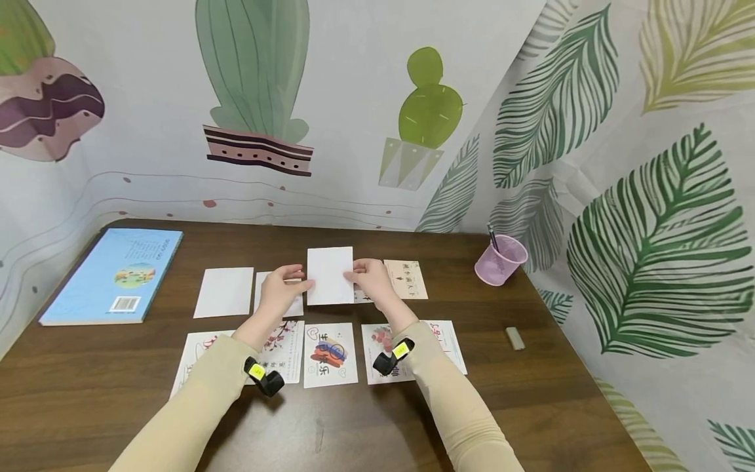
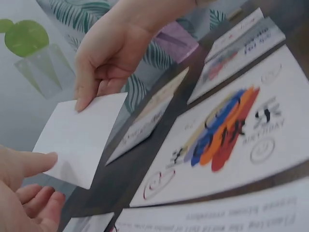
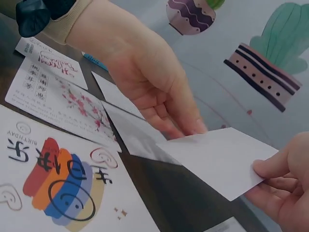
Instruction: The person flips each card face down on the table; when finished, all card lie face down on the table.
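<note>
White card point(image 1: 330, 276) held by opposite edges

The left hand point(image 1: 278, 293) and right hand point(image 1: 373, 280) each pinch one side, thumbs uppermost, at the centre of the head view; a light, even grip should keep it flat and uncreased. Below it, a birthday card point(image 1: 331, 355) reads "BIRTHDAY" and 生日快乐; the small print on the blue book point(image 1: 159, 262), far left, is illegible
</note>
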The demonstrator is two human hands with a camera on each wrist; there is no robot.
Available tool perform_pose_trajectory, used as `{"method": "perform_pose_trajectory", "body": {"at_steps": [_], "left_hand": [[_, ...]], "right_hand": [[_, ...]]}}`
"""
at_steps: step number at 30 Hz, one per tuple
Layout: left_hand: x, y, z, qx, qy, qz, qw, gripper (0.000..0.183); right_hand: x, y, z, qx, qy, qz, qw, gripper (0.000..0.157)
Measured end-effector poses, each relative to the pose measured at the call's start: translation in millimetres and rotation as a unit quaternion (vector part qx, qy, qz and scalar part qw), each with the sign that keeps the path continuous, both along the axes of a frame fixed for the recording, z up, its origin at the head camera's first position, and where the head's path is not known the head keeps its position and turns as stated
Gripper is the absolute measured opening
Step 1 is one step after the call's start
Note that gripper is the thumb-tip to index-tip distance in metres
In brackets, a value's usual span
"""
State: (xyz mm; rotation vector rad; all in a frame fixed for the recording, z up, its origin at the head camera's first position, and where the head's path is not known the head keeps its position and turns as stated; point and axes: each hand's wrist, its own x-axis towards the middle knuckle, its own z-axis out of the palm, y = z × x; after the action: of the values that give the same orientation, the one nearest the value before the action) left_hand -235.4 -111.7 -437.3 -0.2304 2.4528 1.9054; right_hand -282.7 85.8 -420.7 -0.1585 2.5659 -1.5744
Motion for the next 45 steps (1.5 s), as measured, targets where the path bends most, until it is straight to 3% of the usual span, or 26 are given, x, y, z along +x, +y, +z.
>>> {"method": "perform_pose_trajectory", "body": {"at_steps": [7, 17, 21, 25, 29, 34, 45], "left_hand": [[-2.8, -2, -8.3, -0.048, -0.021, -0.019, 0.9985, 0.051], [-9.5, -3, -16.4, -0.123, -0.015, -0.012, 0.9922, 0.041], [-11.8, -4, -20.1, -0.144, -0.014, -0.015, 0.9893, 0.041], [-13.2, -4, -20.6, -0.166, -0.001, -0.02, 0.986, 0.041], [-13.1, -3, -20.4, -0.194, 0.01, -0.022, 0.9806, 0.04], [-11.9, -2, -19.8, -0.222, 0.014, -0.028, 0.9745, 0.04], [-9.9, -1, -19.5, -0.234, 0.015, -0.031, 0.9716, 0.039]], "right_hand": [[-3.6, 1, -11.0, 0.001, -0.029, 0.021, 0.999, 0.033], [-5.0, -2, -22.2, 0.031, -0.05, 0.02, 0.998, 0.036], [-6.6, -1, -27.0, 0.044, -0.035, 0.022, 0.998, 0.032], [-8.4, 1, -29.2, 0.094, 0.005, 0.018, 0.995, 0.027], [-9.2, 2, -28.3, 0.15, 0.042, 0.009, 0.988, 0.025], [-10.5, 0, -28.7, 0.199, 0.052, 0.0, 0.979, 0.026], [-9.6, -2, -30.9, 0.184, 0.039, -0.017, 0.982, 0.024]]}}
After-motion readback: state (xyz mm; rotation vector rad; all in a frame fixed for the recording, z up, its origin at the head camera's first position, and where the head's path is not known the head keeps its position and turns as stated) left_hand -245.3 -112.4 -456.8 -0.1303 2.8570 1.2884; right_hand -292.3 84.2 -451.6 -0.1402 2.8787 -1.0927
